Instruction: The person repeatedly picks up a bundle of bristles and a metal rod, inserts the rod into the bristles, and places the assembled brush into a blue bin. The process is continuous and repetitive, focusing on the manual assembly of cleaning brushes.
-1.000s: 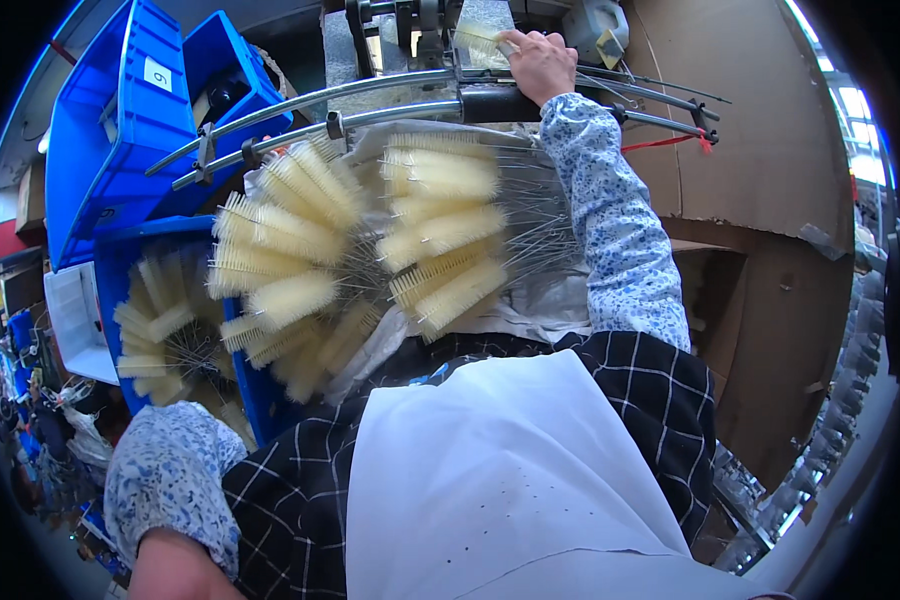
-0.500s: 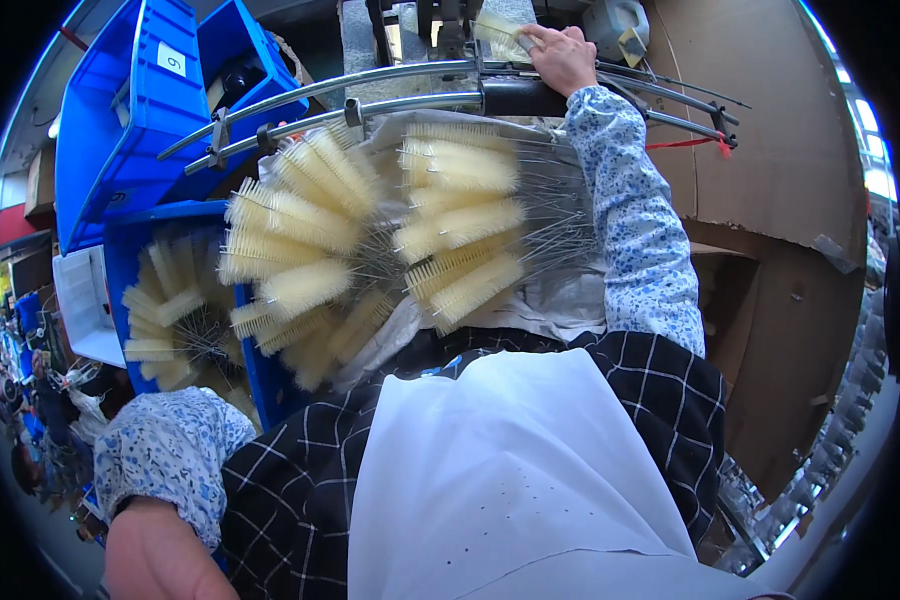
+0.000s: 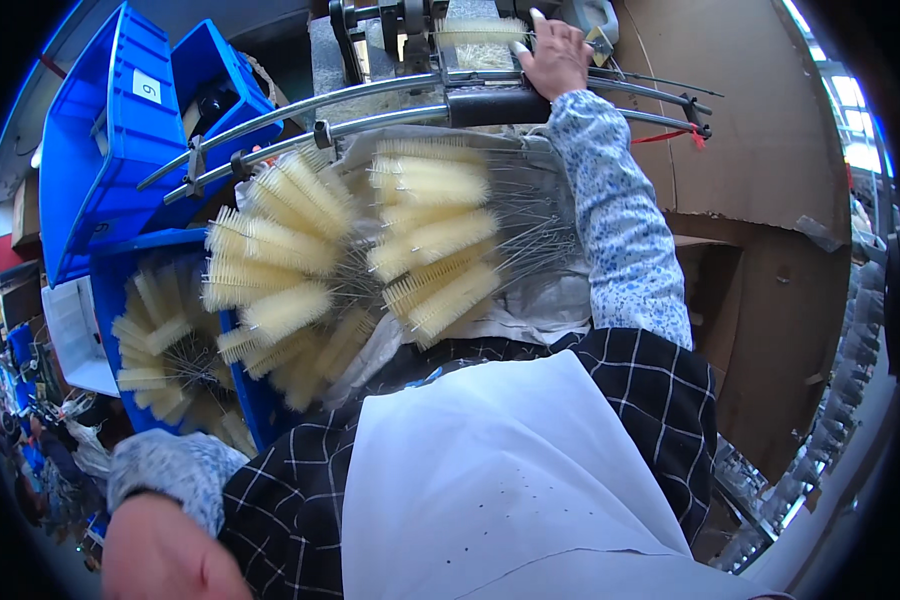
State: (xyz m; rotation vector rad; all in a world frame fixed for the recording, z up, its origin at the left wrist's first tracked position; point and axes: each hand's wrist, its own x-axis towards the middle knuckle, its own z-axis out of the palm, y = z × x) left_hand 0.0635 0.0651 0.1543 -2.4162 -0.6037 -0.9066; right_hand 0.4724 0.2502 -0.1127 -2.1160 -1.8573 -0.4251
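Note:
At the far side my right hand [image 3: 558,58] is at the right end of a cream bottle brush [image 3: 478,33]. Its thumb and fingers lie on either side of that end, around the wire stem. The brush lies level against the machine [image 3: 402,28]. Low at the left, my left hand [image 3: 170,555] hangs beside my lap, blurred, its fingers cut off by the lower edge. Between my arms, several more bottle brushes [image 3: 435,240] with twisted wire stems lie in fanned piles on a whitish cloth [image 3: 540,305].
Two curved metal rails [image 3: 370,123] cross in front of the machine. A blue bin [image 3: 232,345] at the left holds more brushes; blue crates [image 3: 120,130] stand tilted behind it. Brown cardboard [image 3: 745,130] walls the right side. A white tray [image 3: 75,335] sits at far left.
My right hand has brought the brush from a tilt to level, lower against the machine, with its fingers now more spread. The whole view has shifted slightly. My left hand stays low.

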